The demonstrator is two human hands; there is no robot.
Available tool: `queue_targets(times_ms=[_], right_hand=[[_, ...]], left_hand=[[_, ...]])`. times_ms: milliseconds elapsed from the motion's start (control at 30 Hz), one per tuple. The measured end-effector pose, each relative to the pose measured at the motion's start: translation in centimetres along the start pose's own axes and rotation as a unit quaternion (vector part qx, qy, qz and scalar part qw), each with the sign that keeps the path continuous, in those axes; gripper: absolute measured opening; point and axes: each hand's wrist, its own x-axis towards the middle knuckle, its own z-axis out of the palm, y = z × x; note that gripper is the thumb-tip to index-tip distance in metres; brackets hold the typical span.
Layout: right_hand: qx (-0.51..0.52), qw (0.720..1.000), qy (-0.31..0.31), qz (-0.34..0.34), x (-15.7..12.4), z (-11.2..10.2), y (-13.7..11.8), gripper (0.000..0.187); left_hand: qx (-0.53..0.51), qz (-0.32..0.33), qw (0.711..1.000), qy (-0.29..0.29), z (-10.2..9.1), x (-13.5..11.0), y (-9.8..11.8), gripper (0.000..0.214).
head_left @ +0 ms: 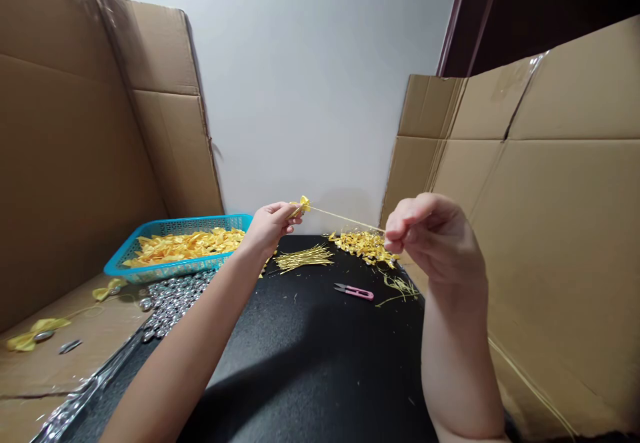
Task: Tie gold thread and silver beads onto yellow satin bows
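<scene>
My left hand (pixel 275 224) is closed on a small yellow ribbon bow (pixel 305 203), pinched between thumb and fingers above the far part of the table. From the bow a thin yellow string (pixel 345 217) runs taut to the right. Its other end is pinched in my right hand (pixel 435 236), which is raised closer to the camera. Below the hands lie a bundle of gold twist ties (pixel 305 258) and a pair of pink-handled thread snips (pixel 354 291).
A blue basket (pixel 117 264) of yellow bows stands at left, with silver beads (pixel 175 299) before it. A pile of yellow bows (pixel 365 246) and string scraps (pixel 400 287) lie at right on the black table (pixel 310 369). Cardboard walls (pixel 565 229) flank both sides.
</scene>
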Motion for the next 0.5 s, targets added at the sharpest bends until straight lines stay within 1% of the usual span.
queue_targets(times_ms=[133, 200, 267, 367, 500], right_hand=[[0.027, 0.989, -0.113, 0.087, -0.1, -0.9, 0.2, 0.010], [0.029, 0.980, -0.148, 0.133, -0.1, -1.2, 0.4, 0.008], [0.022, 0.971, -0.173, 0.163, 0.0, -1.5, 0.6, 0.007], [0.009, 0.958, -0.235, 0.162, 0.0, -2.2, 0.8, 0.007], [-0.025, 0.944, -0.310, 0.111, -0.2, -3.1, 0.4, 0.003]], left_hand=[[-0.013, 0.003, 1.000, 0.012, -0.2, 0.3, -0.1, 0.030], [-0.017, 0.004, 1.000, 0.019, -0.2, 0.3, -0.1, 0.030], [-0.021, 0.006, 0.999, 0.028, -0.2, 0.4, 0.0, 0.030], [-0.025, 0.009, 0.998, 0.050, -0.3, 0.5, 0.0, 0.029], [-0.030, 0.009, 0.996, 0.081, -0.6, 1.0, -0.3, 0.027]])
